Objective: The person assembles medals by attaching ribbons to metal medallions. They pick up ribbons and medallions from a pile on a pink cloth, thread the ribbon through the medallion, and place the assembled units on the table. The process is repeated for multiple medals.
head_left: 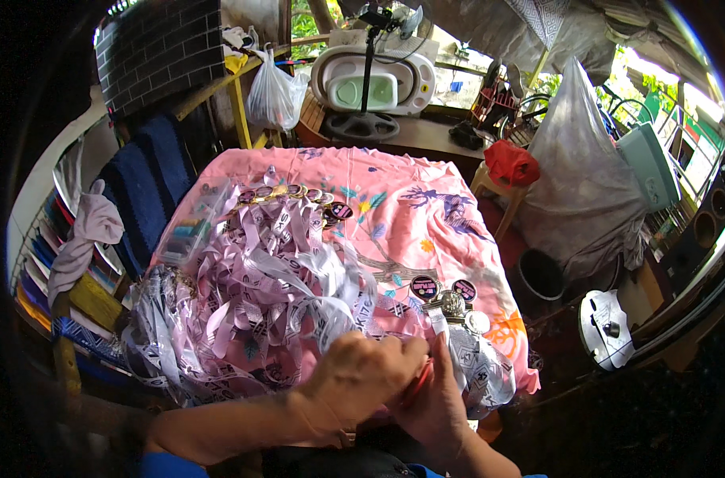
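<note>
Both my hands meet at the table's near edge. My right hand (442,402) is closed around a small red thing (416,385), its thumb pointing up; most of that thing is hidden. My left hand (370,368) is curled into a closed grip against it, and what its fingers pinch cannot be seen. Just beyond my hands lie several medals (451,303) and dark round discs (424,287), with white printed ribbons (478,366) beside my right hand. A big heap of white and pale ribbons (275,271) spreads to the left, with a row of medals (287,191) at its far end.
A pink patterned cloth (426,191) covers the table. At its left edge sits a clear plastic box (191,231). A blue towel (147,183) hangs on the left, a stool with a red bag (512,165) stands right, and a dark bucket (540,273) is on the floor.
</note>
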`<act>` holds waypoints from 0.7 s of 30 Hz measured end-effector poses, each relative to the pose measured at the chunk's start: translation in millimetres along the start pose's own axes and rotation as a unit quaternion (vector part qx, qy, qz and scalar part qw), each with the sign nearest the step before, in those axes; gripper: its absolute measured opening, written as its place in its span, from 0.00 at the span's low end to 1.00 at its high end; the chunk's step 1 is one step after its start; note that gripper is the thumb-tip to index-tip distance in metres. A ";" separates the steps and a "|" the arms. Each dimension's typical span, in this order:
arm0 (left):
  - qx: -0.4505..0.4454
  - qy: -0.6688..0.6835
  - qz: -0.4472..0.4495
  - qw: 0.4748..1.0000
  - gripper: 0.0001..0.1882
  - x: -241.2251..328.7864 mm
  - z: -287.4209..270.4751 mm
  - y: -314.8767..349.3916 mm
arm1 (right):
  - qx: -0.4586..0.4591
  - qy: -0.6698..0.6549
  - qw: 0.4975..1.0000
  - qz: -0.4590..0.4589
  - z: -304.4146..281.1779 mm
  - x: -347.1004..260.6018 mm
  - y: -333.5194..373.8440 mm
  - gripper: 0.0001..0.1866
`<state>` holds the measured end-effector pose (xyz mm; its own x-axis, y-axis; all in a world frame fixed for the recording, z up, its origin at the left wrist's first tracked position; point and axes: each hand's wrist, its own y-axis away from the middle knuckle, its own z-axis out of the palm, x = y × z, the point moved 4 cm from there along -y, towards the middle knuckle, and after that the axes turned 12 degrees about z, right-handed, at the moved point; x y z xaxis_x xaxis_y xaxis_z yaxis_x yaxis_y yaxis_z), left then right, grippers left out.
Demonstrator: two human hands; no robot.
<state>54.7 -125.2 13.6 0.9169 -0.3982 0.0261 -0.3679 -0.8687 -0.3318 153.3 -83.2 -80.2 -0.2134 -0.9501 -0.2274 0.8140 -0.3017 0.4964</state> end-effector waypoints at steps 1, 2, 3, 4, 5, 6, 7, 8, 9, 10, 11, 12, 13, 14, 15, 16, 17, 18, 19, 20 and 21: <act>0.006 -0.023 0.003 1.000 0.07 12.1 -2.3 -5.8 | -0.018 0.026 0.999 -0.010 9.7 -3.2 10.3 0.29; 0.010 -0.048 -0.001 0.999 0.07 23.3 -4.2 -9.7 | 0.014 0.085 0.996 -0.001 25.5 -7.3 26.0 0.30; 0.022 -0.076 -0.011 0.997 0.07 33.3 -6.9 -13.9 | 0.002 0.095 0.995 -0.020 25.1 -13.0 31.3 0.30; 0.035 -0.102 -0.022 0.994 0.07 43.0 -7.5 -18.1 | -0.009 0.106 0.994 -0.039 24.0 -21.1 38.4 0.29; 0.073 -0.094 -0.023 0.993 0.08 51.3 -7.5 -21.8 | -0.029 0.119 0.992 -0.028 26.7 -31.0 52.7 0.29; 0.042 -0.043 -0.062 0.996 0.09 59.9 -7.5 -27.3 | 0.035 0.149 0.984 -0.089 33.2 -39.4 64.1 0.25; -0.011 0.028 -0.052 0.998 0.19 70.7 -4.4 -36.2 | 0.071 0.203 0.960 -0.178 35.5 -49.3 77.0 0.23; 0.015 0.118 -0.043 0.992 0.25 75.6 -9.8 -38.0 | 0.032 0.179 0.966 -0.183 41.7 -61.0 85.3 0.22; 0.041 0.208 -0.033 0.977 0.31 80.4 -15.1 -39.5 | 0.117 0.153 0.947 -0.258 44.0 -63.7 100.8 0.20; 0.147 0.309 -0.026 0.939 0.32 81.2 -27.6 -36.2 | 0.031 0.263 0.925 -0.274 49.0 -77.0 111.6 0.19; 0.255 0.447 0.021 0.857 0.34 85.4 -12.4 -41.8 | 0.031 0.239 0.915 -0.324 47.3 -84.9 126.3 0.18; 0.355 0.520 0.073 0.773 0.36 89.0 -13.8 -52.3 | 0.087 0.168 0.923 -0.335 51.3 -91.8 139.9 0.19; 0.381 0.530 0.029 0.757 0.37 98.6 -10.2 -54.7 | 0.104 0.182 0.919 -0.333 80.5 -88.1 137.0 0.20; 0.406 0.539 -0.016 0.738 0.39 113.5 -2.3 -59.6 | 0.122 0.196 0.915 -0.331 56.7 -108.4 141.7 0.21; 0.449 0.672 -0.035 0.589 0.29 120.8 6.7 -72.8 | 0.151 0.234 0.911 -0.305 58.0 -122.1 147.3 0.21; 0.509 0.739 -0.058 0.438 0.19 138.7 14.6 -80.0 | 0.142 0.278 0.915 -0.256 57.0 -137.6 154.5 0.21; 0.442 0.795 -0.020 0.415 0.30 146.2 10.1 -67.7 | 0.134 0.298 0.915 -0.236 59.3 -149.6 145.3 0.18; 0.367 0.850 0.021 0.377 0.42 154.7 11.0 -59.4 | 0.137 0.320 0.911 -0.220 61.9 -161.5 134.3 0.16; 0.423 0.634 -0.030 0.646 0.42 159.5 13.3 -52.1 | 0.144 0.335 0.907 -0.212 65.9 -173.1 126.7 0.13; 0.374 0.614 -0.011 0.695 0.39 160.3 27.4 -51.0 | 0.170 0.377 0.887 -0.207 67.6 -181.9 115.8 0.12; 0.325 0.575 -0.016 0.751 0.35 150.1 39.3 -44.3 | 0.149 0.425 0.882 -0.141 65.4 -186.8 86.2 0.08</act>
<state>214.7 -134.9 -4.9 0.0456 -0.6962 0.7164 0.1469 -0.7047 -0.6941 228.0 63.1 59.9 0.2000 -0.4692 -0.8602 0.5884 -0.6444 0.4883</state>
